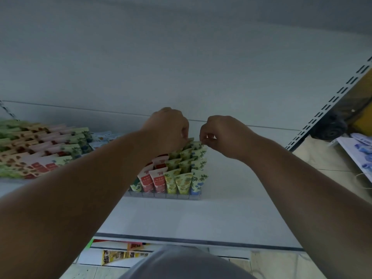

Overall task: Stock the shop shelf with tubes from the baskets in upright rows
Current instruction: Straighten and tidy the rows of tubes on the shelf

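Both hands reach to the back of the tube rows: left hand (pixel 168 127) w/ fingers curled down onto the rear tubes (pixel 182 168), right hand (pixel 219 133) pinching the top edge of the rearmost blue-leaf tube (pixel 198 146). Tubes stand upright in rows on the white shelf (pixel 231 178), behind a clear front rail (pixel 165 195). Left forearm hides part of the rows. More tubes (pixel 40 148) packed further left. Slotted upright (pixel 330 105) at right, well apart.
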Demonstrator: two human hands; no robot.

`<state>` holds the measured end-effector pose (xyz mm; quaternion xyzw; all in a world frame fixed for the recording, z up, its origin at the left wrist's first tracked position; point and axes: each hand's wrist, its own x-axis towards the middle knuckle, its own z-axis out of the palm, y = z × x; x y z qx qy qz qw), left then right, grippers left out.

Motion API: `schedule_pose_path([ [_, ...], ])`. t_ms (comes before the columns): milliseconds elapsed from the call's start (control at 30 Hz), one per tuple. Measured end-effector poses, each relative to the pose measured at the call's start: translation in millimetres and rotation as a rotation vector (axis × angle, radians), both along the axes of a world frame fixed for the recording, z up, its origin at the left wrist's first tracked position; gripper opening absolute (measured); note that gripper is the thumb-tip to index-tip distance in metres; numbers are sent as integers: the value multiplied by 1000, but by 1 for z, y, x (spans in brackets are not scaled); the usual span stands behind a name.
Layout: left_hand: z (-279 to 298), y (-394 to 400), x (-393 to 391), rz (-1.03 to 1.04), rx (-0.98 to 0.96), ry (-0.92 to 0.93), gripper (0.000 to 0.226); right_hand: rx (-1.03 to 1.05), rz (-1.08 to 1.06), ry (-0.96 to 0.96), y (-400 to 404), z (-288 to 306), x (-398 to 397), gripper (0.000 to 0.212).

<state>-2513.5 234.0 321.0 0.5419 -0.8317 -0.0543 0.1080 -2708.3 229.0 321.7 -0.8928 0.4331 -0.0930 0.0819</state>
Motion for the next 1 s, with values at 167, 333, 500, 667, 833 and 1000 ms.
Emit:
schedule_pose_path([
  [167, -2, 2, 3, -12, 16, 28, 5, -23, -29, -1, 0, -4, -5, 8],
  [333, -3, 8, 5, -21, -16, 107, 13, -11, -42, -22, -1, -7, -4, 6],
  [500, 1, 18, 5, -118, -69, 90, 7, -33, -71, -128, 7, -5, -10, 10],
  [667, 1, 20, 6, -176, -80, 12, 2, 29, 13, -49, 15, -6, -5, 6],
  [833, 2, 17, 6, -205, -81, -13, 4, 43, 12, -40, 15, -7, -3, 7],
  [1000, 0, 17, 8, -204, -56, -4, 9, 27, -25, -78, 23, -5, -3, 11],
])
